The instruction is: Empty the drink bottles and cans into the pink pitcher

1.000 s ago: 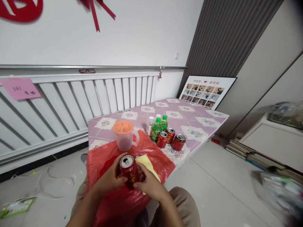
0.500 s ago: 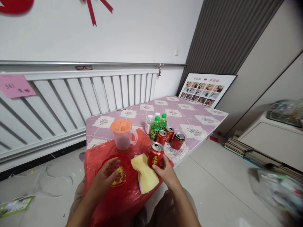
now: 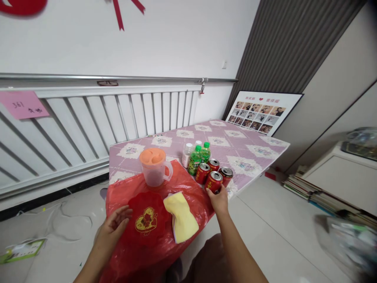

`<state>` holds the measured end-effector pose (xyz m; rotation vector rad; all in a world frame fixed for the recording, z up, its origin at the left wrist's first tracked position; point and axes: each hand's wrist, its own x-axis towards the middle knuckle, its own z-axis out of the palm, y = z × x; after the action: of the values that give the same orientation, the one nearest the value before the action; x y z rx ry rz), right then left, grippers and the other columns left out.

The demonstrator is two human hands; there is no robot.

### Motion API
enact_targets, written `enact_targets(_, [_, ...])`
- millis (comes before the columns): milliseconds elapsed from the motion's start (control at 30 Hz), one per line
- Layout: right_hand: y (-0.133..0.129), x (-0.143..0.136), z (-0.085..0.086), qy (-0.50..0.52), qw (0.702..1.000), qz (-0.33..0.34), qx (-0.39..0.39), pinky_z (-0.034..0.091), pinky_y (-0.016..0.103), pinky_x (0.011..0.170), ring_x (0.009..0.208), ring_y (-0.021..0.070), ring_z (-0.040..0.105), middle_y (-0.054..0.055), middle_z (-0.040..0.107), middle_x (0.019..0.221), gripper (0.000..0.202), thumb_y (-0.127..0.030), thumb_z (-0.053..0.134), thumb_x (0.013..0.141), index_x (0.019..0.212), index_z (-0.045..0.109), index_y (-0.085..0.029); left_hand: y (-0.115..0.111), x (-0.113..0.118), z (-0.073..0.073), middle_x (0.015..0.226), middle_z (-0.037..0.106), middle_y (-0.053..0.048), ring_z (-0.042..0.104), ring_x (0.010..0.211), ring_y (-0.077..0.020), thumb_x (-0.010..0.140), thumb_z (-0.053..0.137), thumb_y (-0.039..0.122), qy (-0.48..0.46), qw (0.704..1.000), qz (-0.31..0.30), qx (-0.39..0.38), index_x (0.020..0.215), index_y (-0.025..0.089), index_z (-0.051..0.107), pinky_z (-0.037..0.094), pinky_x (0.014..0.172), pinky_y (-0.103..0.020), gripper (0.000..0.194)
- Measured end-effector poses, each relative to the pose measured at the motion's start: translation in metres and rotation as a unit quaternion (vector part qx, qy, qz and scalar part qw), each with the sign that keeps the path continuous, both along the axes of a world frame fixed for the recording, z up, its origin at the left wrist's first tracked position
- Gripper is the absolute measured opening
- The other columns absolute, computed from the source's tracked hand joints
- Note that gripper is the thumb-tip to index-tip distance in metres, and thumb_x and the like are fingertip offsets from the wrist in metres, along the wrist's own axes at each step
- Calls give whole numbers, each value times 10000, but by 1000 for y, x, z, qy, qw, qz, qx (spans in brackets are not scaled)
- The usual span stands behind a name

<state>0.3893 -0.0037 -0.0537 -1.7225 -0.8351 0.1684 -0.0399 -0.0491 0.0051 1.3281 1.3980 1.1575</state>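
My right hand (image 3: 218,198) grips a red drink can (image 3: 213,183) at the front of a group of red cans (image 3: 203,173). Green-capped bottles (image 3: 194,160) and a white-capped clear bottle (image 3: 187,155) stand just behind them. My left hand (image 3: 115,225) is held with fingers apart, empty, at the left edge of a red scalloped tray (image 3: 138,204) with a gold heart design. Between my hands lies a crumpled yellow cloth (image 3: 183,220). Behind the tray stands a translucent pitcher (image 3: 153,175) with an orange lid and a handle on its right.
A red plastic sheet (image 3: 118,188) covers the near part of a table with a purple floral cloth (image 3: 203,135). A white radiator (image 3: 129,118) runs along the wall. A photo board (image 3: 259,114) leans at the far end. Stacked books (image 3: 297,188) are on the right.
My right hand has moved the can right and away from the yellow cloth, to beside the other cans. My left hand has drawn back to the left, off the tray's heart design.
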Motion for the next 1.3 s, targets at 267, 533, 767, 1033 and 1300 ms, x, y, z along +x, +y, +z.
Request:
enact_targets(267, [8, 3, -18, 25, 999, -21, 9, 525, 409, 838, 909, 271, 643, 115, 694, 1042, 696, -455, 742, 601, 1194, 553, -143, 3, -9, -11, 1097, 760, -114, 695, 1104, -295, 625, 790, 551, -48, 997, 26, -55, 1136, 206, 636, 562, 948, -394, 636])
enact_targets(533, [8, 4, -21, 23, 1000, -18, 12, 517, 422, 866, 918, 270, 633, 119, 674, 1075, 718, -473, 748, 590, 1196, 552, -143, 5, -6, -12, 1112, 756, -110, 692, 1115, -298, 647, 780, 528, -52, 997, 17, -56, 1133, 207, 637, 547, 978, -413, 599])
enact_targets(767, [-24, -16, -17, 6, 1000, -29, 1, 491, 444, 918, 1012, 286, 633, 177, 654, 1156, 630, -515, 579, 773, 1258, 519, -116, 10, -12, -17, 1089, 761, -109, 701, 1090, -292, 664, 768, 530, -57, 997, 29, -43, 1120, 209, 641, 551, 954, -403, 572])
enact_targets(1033, [-13, -71, -4, -80, 970, 215, -83, 515, 322, 816, 859, 222, 696, 56, 767, 950, 314, -494, 524, 822, 895, 700, -244, 18, -4, -11, 1052, 767, -103, 713, 1039, -275, 673, 764, 511, -71, 996, 42, -30, 1078, 208, 665, 553, 943, -399, 516])
enact_targets(1300, [2, -77, -10, -133, 954, 187, -191, 496, 343, 692, 826, 276, 722, 79, 786, 964, 383, -520, 467, 836, 950, 719, -255, 37, -6, -6, 995, 760, -100, 717, 993, -283, 673, 754, 499, -87, 995, 48, -8, 1029, 208, 682, 569, 911, -424, 466])
